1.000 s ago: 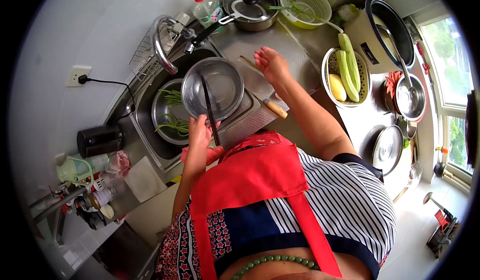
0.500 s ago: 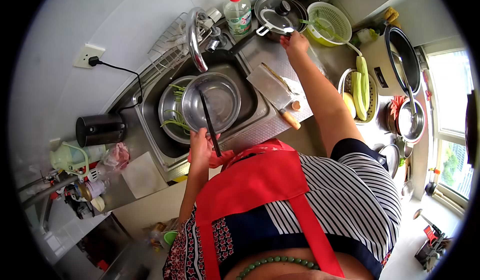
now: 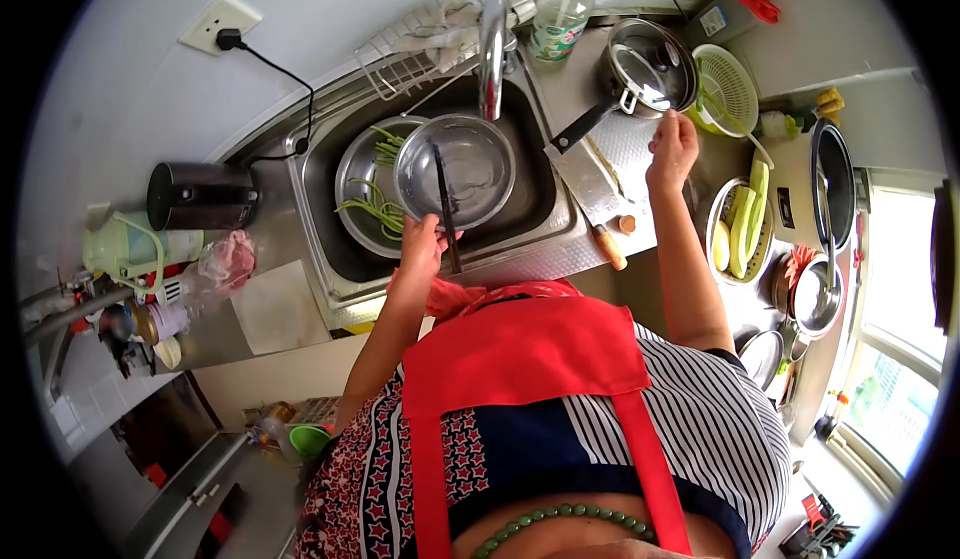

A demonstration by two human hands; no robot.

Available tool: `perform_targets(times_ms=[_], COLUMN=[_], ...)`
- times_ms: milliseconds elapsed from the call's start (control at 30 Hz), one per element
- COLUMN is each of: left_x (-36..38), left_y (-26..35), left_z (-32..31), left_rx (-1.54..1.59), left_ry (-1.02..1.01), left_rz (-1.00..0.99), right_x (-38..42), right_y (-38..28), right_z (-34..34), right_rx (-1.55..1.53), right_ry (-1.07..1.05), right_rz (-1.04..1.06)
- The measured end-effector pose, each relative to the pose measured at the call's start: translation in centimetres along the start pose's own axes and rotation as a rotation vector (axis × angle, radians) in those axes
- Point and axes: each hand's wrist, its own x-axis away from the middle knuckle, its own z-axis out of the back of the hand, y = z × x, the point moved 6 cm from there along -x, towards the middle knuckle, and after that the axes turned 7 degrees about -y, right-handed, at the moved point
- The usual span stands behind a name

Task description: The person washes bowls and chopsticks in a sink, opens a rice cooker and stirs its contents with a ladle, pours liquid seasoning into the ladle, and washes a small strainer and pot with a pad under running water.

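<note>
A steel bowl (image 3: 480, 174) is held by its near rim in my left hand (image 3: 422, 244), closed. Dark chopsticks (image 3: 446, 199) also lie in that hand, their far ends inside the bowl. Beneath it, a wider metal basin (image 3: 350, 167) with green vegetable stalks (image 3: 372, 209) stands in the sink (image 3: 540, 199). My right hand (image 3: 674, 149) is closed just in front of a pan (image 3: 613, 57) with a glass lid (image 3: 640, 59) and black knob. Whether those fingers hold anything is hidden. The pan's black handle (image 3: 585, 126) points toward the sink.
Beside the sink lie a cleaver (image 3: 590, 184) with a wooden handle (image 3: 609, 246) and a small brown piece (image 3: 627, 224). Peeled gourds (image 3: 745, 229) rest in a colander (image 3: 712, 229) at right, by a large cooker (image 3: 800, 189). The faucet (image 3: 492, 59) rises behind the bowl.
The view has turned, so the scene sits further right. My right hand has drawn back from the pan's lid toward me. My left hand still holds the bowl and chopsticks.
</note>
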Motion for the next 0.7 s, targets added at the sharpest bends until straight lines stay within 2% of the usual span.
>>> perform_targets(times_ms=[67, 133, 167, 267, 333, 400, 500, 567, 633, 700], left_x=[-0.1, -0.5, -0.7, -0.3, 0.4, 1.4, 2.1, 2.2, 2.6, 3.0], left_y=[0.1, 0.1, 0.1, 0.6, 1.7, 2.5, 3.7, 3.6, 4.1, 4.6], left_z=[-0.1, -0.1, 0.0, 0.3, 0.0, -0.2, -0.4, 0.3, 0.4, 0.4], left_rx=[0.003, 0.012, 0.020, 0.010, 0.000, -0.011, -0.047, -0.047, -0.050, -0.046], left_ry=[-0.008, -0.007, -0.027, 0.000, -0.015, -0.024, -0.043, -0.047, -0.052, -0.052], left_rz=[0.022, 0.028, 0.036, 0.022, 0.003, -0.009, -0.023, -0.024, -0.031, -0.043], right_x=[2.8, 4.8, 5.0, 5.0, 7.5, 10.4, 11.9, 10.3, 9.6, 8.6], right_y=[-3.2, -7.0, -8.1, -11.7, -16.4, -18.0, -14.1, -9.2, -7.4, -6.1], right_z=[-6.3, -12.3, -14.4, -18.9, -22.2, -26.0, -31.1, -33.4, -34.8, -35.4], right_rx=[0.352, 0.580, 0.628, 0.529, 0.512, 0.573, 0.933, 1.361, 1.689, 1.716], right_ry=[-0.269, -0.475, -0.519, -0.578, -0.682, -0.873, -1.012, -0.940, -1.161, -1.199], right_rz=[0.195, 0.577, 0.722, 0.849, 0.999, 0.862, 1.025, 1.067, 0.798, 0.496])
